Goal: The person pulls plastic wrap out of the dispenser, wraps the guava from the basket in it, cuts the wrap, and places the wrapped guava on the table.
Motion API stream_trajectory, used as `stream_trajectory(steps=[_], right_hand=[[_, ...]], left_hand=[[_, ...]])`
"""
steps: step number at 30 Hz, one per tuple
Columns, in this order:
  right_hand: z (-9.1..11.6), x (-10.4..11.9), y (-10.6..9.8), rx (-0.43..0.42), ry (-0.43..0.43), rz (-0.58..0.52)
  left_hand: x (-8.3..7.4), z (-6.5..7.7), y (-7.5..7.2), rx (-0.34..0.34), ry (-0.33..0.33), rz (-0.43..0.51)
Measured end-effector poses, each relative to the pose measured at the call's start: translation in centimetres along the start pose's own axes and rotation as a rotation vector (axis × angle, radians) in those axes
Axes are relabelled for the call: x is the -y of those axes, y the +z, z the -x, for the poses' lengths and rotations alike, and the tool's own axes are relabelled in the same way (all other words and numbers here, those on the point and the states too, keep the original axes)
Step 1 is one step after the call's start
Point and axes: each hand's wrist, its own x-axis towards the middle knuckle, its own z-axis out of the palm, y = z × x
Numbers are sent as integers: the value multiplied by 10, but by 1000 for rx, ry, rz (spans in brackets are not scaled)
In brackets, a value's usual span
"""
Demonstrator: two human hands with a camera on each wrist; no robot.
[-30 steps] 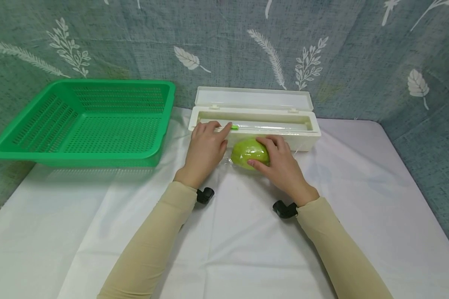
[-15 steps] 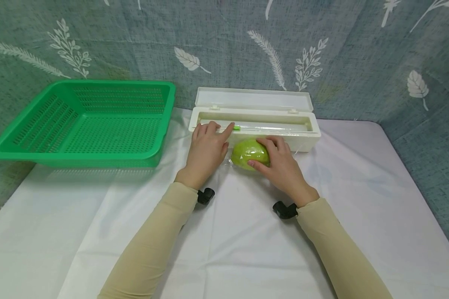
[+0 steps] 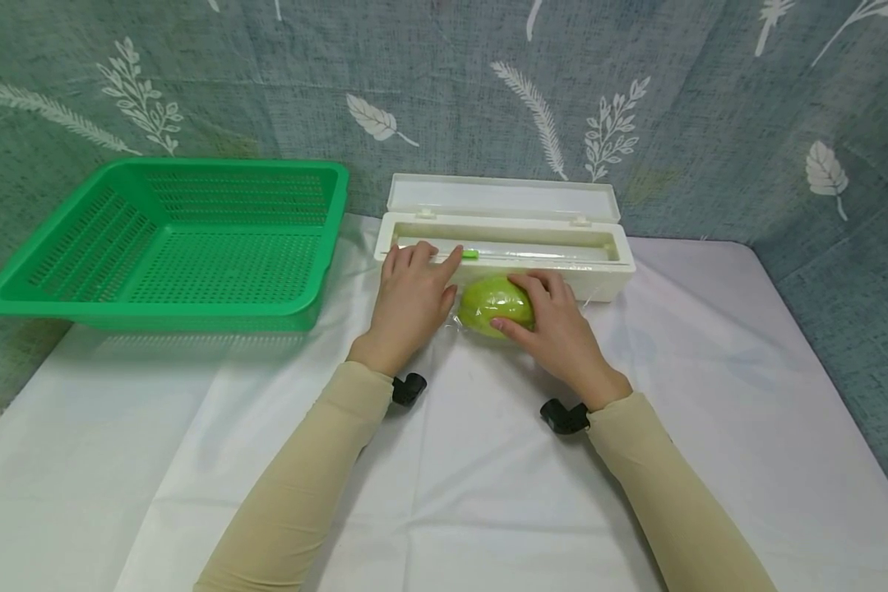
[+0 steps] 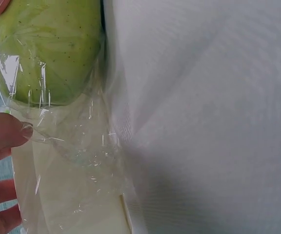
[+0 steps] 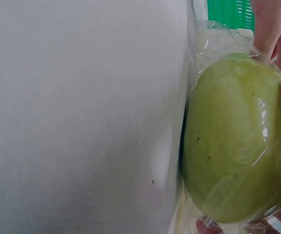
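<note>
A green oval fruit (image 3: pixel 494 302) under clear cling film (image 4: pixel 89 129) lies against the front of a white film dispenser box (image 3: pixel 603 284). My right hand (image 3: pixel 562 333) grips the fruit from its right side, thumb in front and fingers over the top. Along the box's front rim sits a small green slide cutter (image 3: pixel 469 254), and the index fingertip of my left hand (image 3: pixel 409 300) touches its left end. The other left fingers lie over the rim. In the left wrist view, the tip of a left-hand digit meets the film beside the fruit, and the film stretches down across the box.
The box's lid (image 3: pixel 503 196) stands raised at the back, and a film roll (image 3: pixel 540 248) lies inside. To the left is a green slotted basket (image 3: pixel 192 311). White cloth (image 3: pixel 474 501) covers the table; a patterned grey-blue curtain (image 3: pixel 444 82) hangs behind.
The green slide cutter has shifted slightly right along the box's rim, with my left index finger following it. My right hand and the fruit have stayed in place.
</note>
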Motion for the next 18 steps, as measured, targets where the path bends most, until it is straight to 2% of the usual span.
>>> stream_trajectory(steps=[13,18], right_hand=[[1,-2,1,6,3,-5],[1,-2,1,6,2,-5]], left_hand=[[1,0,2,8,5,-25],[-1,0,2,42,-2,-33]])
